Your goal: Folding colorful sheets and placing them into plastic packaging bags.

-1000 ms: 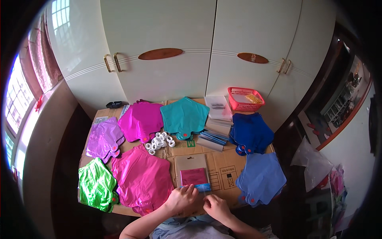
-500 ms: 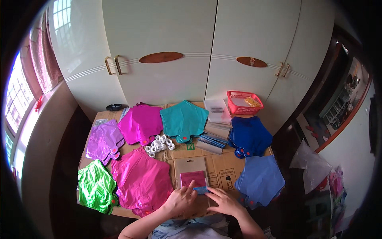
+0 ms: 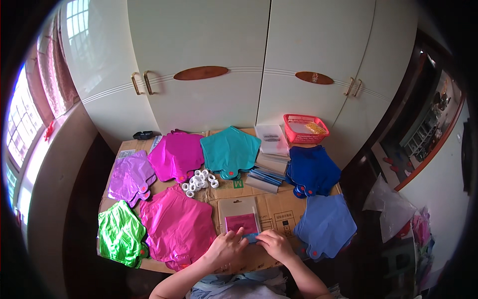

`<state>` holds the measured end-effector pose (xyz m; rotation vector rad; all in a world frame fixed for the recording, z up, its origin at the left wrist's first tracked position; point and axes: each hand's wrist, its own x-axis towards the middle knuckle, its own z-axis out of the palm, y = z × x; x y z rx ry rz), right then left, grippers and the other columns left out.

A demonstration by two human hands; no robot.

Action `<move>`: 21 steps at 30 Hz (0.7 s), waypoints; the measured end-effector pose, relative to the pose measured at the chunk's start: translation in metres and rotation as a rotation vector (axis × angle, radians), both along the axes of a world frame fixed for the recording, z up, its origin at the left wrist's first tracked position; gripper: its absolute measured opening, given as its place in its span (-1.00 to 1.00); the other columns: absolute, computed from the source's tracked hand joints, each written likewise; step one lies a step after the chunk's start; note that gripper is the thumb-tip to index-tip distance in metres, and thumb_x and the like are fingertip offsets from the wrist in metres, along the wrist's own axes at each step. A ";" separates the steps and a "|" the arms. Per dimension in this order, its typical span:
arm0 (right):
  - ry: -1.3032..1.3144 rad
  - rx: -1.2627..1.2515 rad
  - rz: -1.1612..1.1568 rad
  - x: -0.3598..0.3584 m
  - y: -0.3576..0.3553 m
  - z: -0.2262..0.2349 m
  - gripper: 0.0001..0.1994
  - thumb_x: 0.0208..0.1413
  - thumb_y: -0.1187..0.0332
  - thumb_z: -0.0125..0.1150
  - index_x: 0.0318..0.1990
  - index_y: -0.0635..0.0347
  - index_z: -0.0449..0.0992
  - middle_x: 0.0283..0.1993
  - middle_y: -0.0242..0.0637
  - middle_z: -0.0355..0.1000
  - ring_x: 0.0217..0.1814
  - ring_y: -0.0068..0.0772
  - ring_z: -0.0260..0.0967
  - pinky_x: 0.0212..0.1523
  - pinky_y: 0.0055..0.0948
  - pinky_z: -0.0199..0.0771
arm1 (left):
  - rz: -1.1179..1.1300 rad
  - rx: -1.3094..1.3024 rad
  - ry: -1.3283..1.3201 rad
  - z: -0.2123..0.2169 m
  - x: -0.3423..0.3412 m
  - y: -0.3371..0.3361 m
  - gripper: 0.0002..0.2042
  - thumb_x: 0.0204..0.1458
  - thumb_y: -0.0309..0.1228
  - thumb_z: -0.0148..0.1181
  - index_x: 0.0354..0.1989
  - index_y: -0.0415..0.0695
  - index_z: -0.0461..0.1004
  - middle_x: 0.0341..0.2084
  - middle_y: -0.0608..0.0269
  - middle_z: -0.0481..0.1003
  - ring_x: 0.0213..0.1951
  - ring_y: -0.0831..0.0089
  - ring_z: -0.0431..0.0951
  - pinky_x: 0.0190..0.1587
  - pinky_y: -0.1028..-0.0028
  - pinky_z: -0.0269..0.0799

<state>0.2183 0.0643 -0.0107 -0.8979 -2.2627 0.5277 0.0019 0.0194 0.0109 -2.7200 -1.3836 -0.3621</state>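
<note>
A clear flat packet (image 3: pixel 238 204) with a hang hole lies on the cardboard at the near middle. Inside shows folded pink foil (image 3: pixel 239 222), with a blue piece (image 3: pixel 252 237) at its lower end. My left hand (image 3: pixel 228 247) rests on the packet's lower left, fingers laid over it. At the lower right corner, my right hand (image 3: pixel 275 245) pinches the packet's edge beside the blue piece. Both palms face down, so part of the packet's lower end is hidden. Left of my left hand spreads a large pink foil balloon stack (image 3: pixel 174 222).
Around the cardboard lie green (image 3: pixel 119 234), lilac (image 3: pixel 130 174), magenta (image 3: pixel 177 154), teal (image 3: pixel 231 149), dark blue (image 3: pixel 313 169) and grey-blue foil stacks (image 3: pixel 326 224). White ribbon rolls (image 3: pixel 198 182), blue-edged packets (image 3: pixel 266 176) and a red basket (image 3: pixel 304 141) stand farther back, before a white wardrobe (image 3: pixel 199 35).
My right hand has closed from spread fingers to a pinch at the packet's lower right corner. My left index finger has drawn down slightly from the pink foil.
</note>
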 end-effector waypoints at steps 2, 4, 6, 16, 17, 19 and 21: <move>-0.012 0.062 0.014 0.001 0.002 0.002 -0.78 -0.20 0.53 0.32 -0.30 0.19 0.56 -0.23 -0.32 0.48 -0.13 -0.30 0.44 -0.10 -0.37 0.47 | -0.002 -0.002 0.006 -0.001 -0.001 0.001 -0.78 -0.11 -0.35 0.06 -0.24 -0.07 0.37 0.01 0.01 0.39 -0.28 0.34 0.45 -0.21 0.42 0.46; 0.005 0.090 0.060 0.003 0.007 -0.007 -0.80 -0.19 0.54 0.31 -0.31 0.21 0.57 -0.18 -0.31 0.50 -0.04 -0.31 0.43 -0.04 -0.39 0.46 | -0.007 -0.001 0.011 -0.001 0.000 0.001 -0.77 -0.11 -0.35 0.07 -0.24 -0.06 0.38 0.01 0.02 0.39 -0.27 0.34 0.45 -0.20 0.42 0.46; -0.004 0.099 0.087 0.004 0.010 -0.013 -0.81 -0.18 0.54 0.29 -0.31 0.23 0.58 -0.13 -0.30 0.51 0.03 -0.32 0.41 0.01 -0.41 0.45 | -0.007 0.001 0.018 -0.002 -0.001 0.001 -0.77 -0.11 -0.34 0.07 -0.24 -0.06 0.38 0.01 0.02 0.39 -0.27 0.34 0.45 -0.19 0.41 0.46; -0.054 0.028 0.200 0.012 0.014 0.007 -0.72 -0.09 0.64 0.09 -0.20 0.23 0.59 -0.04 -0.23 0.48 0.17 -0.24 0.33 0.18 -0.32 0.32 | 0.017 0.013 -0.055 0.011 0.023 -0.010 -0.82 -0.16 -0.39 0.10 -0.33 -0.10 0.40 -0.33 0.21 0.39 -0.33 0.34 0.41 -0.31 0.38 0.39; -0.057 0.018 0.226 0.014 0.017 0.004 -0.71 -0.09 0.65 0.07 -0.19 0.22 0.58 -0.03 -0.22 0.48 0.19 -0.23 0.32 0.19 -0.31 0.31 | 0.012 -0.004 -0.131 0.005 0.029 -0.014 -0.83 -0.17 -0.40 0.11 -0.36 -0.10 0.41 -0.38 0.23 0.37 -0.34 0.34 0.41 -0.33 0.38 0.38; -0.084 0.007 0.253 0.016 0.022 0.001 -0.67 -0.08 0.62 0.03 -0.14 0.21 0.57 -0.01 -0.22 0.47 0.20 -0.22 0.30 0.21 -0.31 0.28 | 0.050 -0.021 -0.205 -0.010 0.043 -0.015 -0.86 -0.17 -0.40 0.11 -0.39 -0.10 0.41 -0.42 0.24 0.36 -0.35 0.33 0.40 -0.34 0.37 0.37; -0.109 -0.004 0.270 0.018 0.024 0.004 -0.66 -0.08 0.61 0.00 -0.13 0.22 0.57 -0.01 -0.22 0.47 0.21 -0.22 0.29 0.23 -0.30 0.26 | 0.140 -0.024 -0.196 -0.021 0.056 -0.014 -0.88 -0.16 -0.40 0.11 -0.42 -0.11 0.40 -0.40 0.22 0.37 -0.36 0.32 0.40 -0.34 0.37 0.38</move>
